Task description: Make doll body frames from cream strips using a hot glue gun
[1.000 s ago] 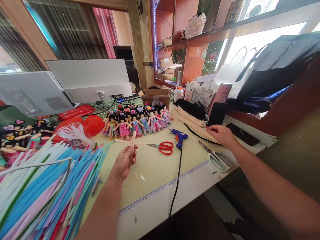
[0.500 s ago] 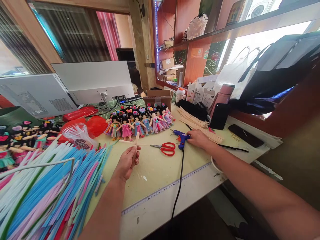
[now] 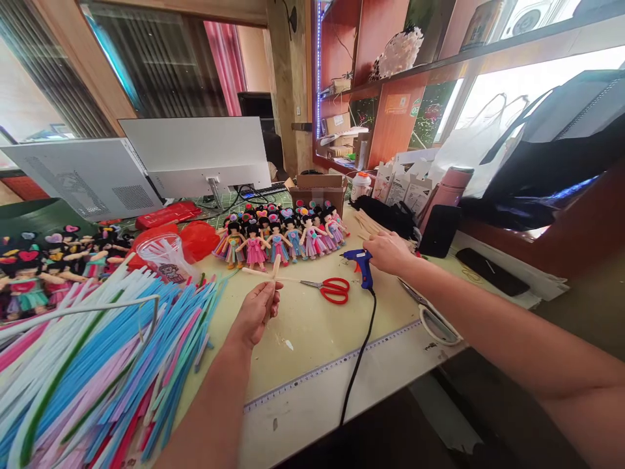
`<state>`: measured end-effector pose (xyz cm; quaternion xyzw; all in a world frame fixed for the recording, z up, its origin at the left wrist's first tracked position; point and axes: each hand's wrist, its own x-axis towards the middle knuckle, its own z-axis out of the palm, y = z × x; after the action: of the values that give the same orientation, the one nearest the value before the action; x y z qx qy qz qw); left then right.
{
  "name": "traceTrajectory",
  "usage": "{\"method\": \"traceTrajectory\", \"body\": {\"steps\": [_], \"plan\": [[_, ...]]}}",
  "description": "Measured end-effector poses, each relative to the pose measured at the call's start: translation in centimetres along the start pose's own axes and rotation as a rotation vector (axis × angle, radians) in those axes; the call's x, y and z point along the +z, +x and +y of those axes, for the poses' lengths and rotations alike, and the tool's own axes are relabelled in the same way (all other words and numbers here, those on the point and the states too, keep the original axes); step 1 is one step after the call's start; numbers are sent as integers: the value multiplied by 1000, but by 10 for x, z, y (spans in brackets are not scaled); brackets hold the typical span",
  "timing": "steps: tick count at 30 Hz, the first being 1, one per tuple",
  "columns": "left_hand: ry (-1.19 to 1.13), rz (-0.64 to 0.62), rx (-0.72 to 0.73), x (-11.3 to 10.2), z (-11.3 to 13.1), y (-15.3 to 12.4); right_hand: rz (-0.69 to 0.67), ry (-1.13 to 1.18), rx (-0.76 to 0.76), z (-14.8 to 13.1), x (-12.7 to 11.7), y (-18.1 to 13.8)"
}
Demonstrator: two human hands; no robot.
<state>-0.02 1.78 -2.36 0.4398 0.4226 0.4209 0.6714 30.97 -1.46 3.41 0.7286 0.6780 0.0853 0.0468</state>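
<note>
My left hand (image 3: 258,309) is closed in a pinch on a beige pipe-cleaner cross (image 3: 277,266), whose thin arms stick out to both sides. Red-handled scissors (image 3: 334,290) lie just right of it. Beyond them rests a blue glue gun (image 3: 364,268), its nozzle pointing left and its black cord running off the front edge. At the gun's back end is my right hand (image 3: 390,253), its fingers bent downward; whatever they grip is hidden. Beige pipe cleaners (image 3: 371,223) lie behind that hand. White-handled scissors (image 3: 439,326) show beneath the right forearm.
Pipe-cleaner dolls (image 3: 278,241) stand in rows at the back, with more dolls (image 3: 29,280) at far left. Coloured pipe cleaners (image 3: 112,352) cover the left side. A ruler strip (image 3: 332,365) runs along the front. A phone (image 3: 493,270) lies right, near a pink bottle (image 3: 446,192).
My right hand has shifted up and away, from behind the glue gun to above its back end. The white-handled scissors show more. The view has turned slightly left; my left hand keeps its hold.
</note>
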Motion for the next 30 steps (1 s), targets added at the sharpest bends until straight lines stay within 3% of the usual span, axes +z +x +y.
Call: {"method": "traceTrajectory", "body": {"steps": [6,10,15,18,20,24,30], "plan": [[-3,-1,2,-2,-2,2,30,-118,-13,-18,-16,-2],[3,1,-6,-1,-1,2,50,-183,-99,-32,-18,-5],[2,7,-8,-1,0,2,48,57,-146,-26,-24,-5],[1,9,-13,-1,0,2,108,337,-66,3,-29,1],[1,13,-16,0,0,2,178,388,93,28,-27,7],[10,8,-18,0,0,2,76,343,358,67,-4,16],[17,14,-23,-2,-1,3,-36,271,446,76,46,21]]}}
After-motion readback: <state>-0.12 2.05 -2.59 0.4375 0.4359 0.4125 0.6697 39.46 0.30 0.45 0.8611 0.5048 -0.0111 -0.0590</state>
